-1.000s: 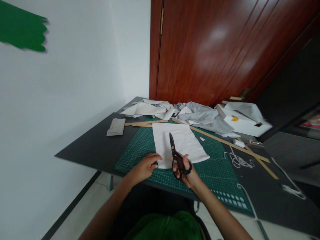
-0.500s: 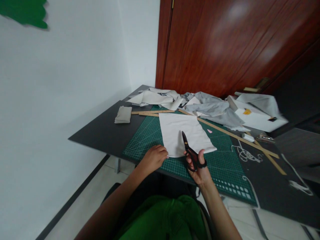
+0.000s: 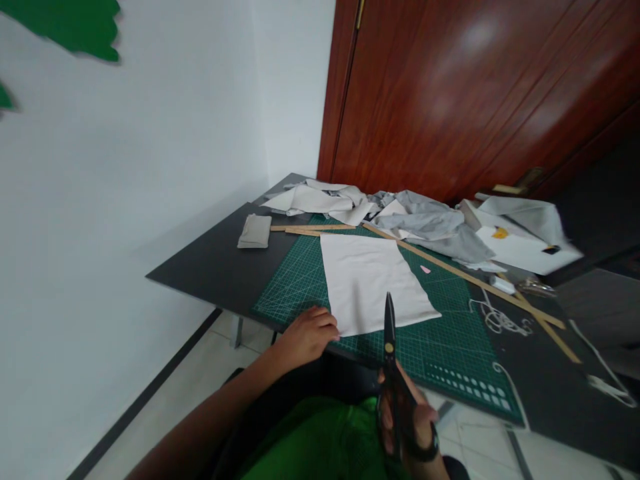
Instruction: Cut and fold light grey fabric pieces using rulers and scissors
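The right hand (image 3: 407,417) holds black-handled metal scissors (image 3: 390,347) at the worktop's (image 3: 205,267) near edge; the left hand (image 3: 311,333) touches the white cloth's (image 3: 373,280) near-left corner.

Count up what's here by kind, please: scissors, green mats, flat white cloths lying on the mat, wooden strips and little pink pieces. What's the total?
Pairs of scissors: 1
Green mats: 1
Flat white cloths: 1
Wooden strips, counting visible stretches: 4
Little pink pieces: 1
Total: 8
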`<move>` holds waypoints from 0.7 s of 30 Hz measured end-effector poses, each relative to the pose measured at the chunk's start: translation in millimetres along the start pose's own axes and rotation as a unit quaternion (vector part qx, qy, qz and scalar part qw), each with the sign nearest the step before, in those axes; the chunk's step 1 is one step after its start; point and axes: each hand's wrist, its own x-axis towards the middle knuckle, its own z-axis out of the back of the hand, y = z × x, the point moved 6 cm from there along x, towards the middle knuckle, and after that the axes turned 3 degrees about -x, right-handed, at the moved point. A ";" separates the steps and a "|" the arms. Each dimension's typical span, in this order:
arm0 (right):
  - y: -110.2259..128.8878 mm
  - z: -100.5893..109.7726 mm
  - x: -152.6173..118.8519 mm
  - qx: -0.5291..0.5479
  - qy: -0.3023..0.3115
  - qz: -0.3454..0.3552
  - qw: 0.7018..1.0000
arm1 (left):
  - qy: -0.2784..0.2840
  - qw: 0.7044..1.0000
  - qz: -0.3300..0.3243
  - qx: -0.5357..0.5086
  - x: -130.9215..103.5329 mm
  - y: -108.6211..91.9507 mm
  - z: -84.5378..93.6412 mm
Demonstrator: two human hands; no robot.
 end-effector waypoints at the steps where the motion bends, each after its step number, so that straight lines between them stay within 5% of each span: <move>1: -9.8 2.7 -14.2 -0.005 0.006 -0.014 1.000 | -0.012 1.000 0.007 -0.004 -5.0 -0.1 0.7; 6: -34.2 18.0 -62.5 -0.009 0.011 -0.077 0.997 | -0.060 0.996 0.052 -0.037 -16.1 1.7 3.8; 9: -34.5 16.1 -68.2 -0.029 0.035 -0.100 0.994 | -0.066 0.994 0.062 -0.054 -12.9 3.5 4.1; 15: -30.0 15.2 -71.1 -0.070 -0.058 -0.104 0.990 | -0.056 0.993 0.065 -0.080 -8.8 6.4 5.3; 21: -42.7 13.3 -91.5 -0.099 0.005 -0.199 0.975 | -0.069 0.993 0.048 -0.088 -11.8 7.2 3.8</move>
